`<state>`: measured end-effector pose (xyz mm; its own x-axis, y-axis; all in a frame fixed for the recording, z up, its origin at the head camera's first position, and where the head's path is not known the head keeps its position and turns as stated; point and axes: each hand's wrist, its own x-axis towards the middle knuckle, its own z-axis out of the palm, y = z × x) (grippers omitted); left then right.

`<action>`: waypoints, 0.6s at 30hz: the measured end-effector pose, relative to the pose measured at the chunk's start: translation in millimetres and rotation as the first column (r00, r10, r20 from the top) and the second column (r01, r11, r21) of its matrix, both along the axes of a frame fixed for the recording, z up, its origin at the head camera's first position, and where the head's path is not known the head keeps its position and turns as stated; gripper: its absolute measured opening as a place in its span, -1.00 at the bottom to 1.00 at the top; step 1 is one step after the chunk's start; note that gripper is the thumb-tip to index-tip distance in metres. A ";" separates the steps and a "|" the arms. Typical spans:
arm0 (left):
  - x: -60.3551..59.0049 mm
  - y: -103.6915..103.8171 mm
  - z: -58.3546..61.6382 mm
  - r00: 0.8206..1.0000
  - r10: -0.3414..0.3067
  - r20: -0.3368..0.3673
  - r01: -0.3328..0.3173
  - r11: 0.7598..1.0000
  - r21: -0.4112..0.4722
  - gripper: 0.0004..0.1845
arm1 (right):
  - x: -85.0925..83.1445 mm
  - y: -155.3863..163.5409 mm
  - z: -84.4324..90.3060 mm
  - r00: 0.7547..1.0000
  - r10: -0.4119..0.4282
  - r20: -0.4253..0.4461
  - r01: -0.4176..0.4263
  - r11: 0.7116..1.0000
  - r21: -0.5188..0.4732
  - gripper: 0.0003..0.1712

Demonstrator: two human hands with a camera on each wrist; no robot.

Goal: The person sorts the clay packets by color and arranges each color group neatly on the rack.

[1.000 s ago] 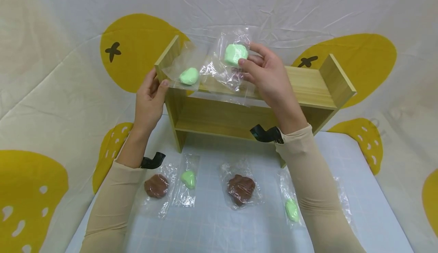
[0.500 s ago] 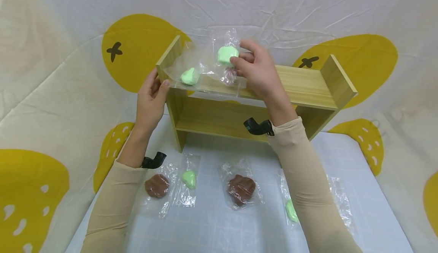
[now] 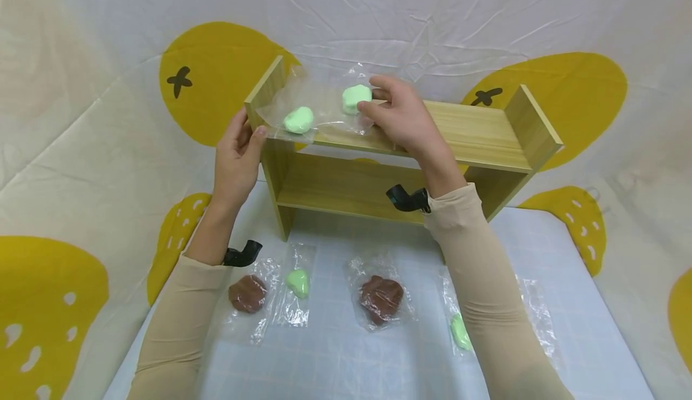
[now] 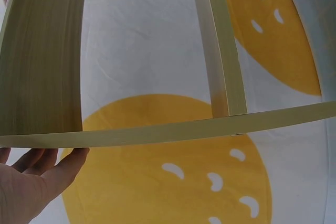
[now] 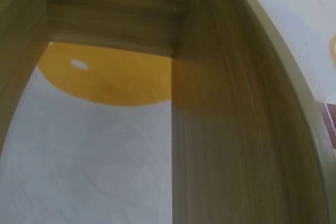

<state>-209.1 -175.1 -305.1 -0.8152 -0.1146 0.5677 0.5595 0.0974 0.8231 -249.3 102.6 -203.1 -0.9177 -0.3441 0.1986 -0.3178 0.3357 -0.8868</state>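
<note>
In the head view my left hand (image 3: 236,157) is at the upper left corner of a wooden shelf (image 3: 481,133), thumb and bent fingers against its side panel. The left wrist view shows that hand (image 4: 39,182) at the panel's outer side. My right hand (image 3: 402,115) pinches a clear plastic bag with a pale green lump (image 3: 355,98), thumb on the lump, over the top board. Left of it, another pale green lump (image 3: 298,120) in a clear bag lies at the top board's left end. The right hand is out of its own wrist view, which shows the shelf's boards (image 5: 226,129).
On the pale blue tabletop (image 3: 335,364), in clear bags, lie a brown lump (image 3: 247,293), a heart-shaped green lump (image 3: 297,283), another brown lump (image 3: 381,299) and a green lump (image 3: 461,332) partly behind the right sleeve. A patterned curtain (image 3: 346,21) hangs behind the shelf.
My right hand has moved left and then down with the bagged green lump, bringing it closer to the top board and the other green lump. The left hand has stayed put.
</note>
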 end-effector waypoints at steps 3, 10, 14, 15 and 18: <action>-0.7 0.3 -0.5 1.000 -0.002 0.001 0.002 1.000 0.004 -0.49 | -2.3 -1.9 -0.4 1.000 0.008 -0.021 -0.008 1.000 0.026 -0.38; -0.7 0.5 -0.7 1.000 -0.011 -0.010 0.011 1.000 0.006 -0.50 | -4.4 -2.0 -3.4 0.984 0.027 -0.178 -0.011 0.996 0.092 -0.61; -0.3 0.6 -0.1 1.000 -0.007 -0.006 0.007 1.000 0.005 -0.50 | -2.7 0.8 -2.3 0.978 -0.015 -0.207 0.051 0.984 0.171 -0.67; -0.2 0.7 0.0 1.000 -0.006 -0.005 0.006 1.000 0.004 -0.50 | -1.3 1.8 -1.6 0.979 -0.031 -0.200 0.069 0.980 0.189 -0.71; 0.5 0.6 0.3 1.000 -0.002 -0.005 0.002 1.000 0.001 -0.50 | 3.6 5.1 0.5 0.978 -0.079 -0.193 0.124 0.965 0.231 -0.55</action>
<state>-208.6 -174.5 -304.7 -0.8128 -0.1135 0.5714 0.5635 0.0952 0.8206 -245.7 107.7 -202.5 -0.9066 -0.3090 0.2874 -0.4185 0.5703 -0.7068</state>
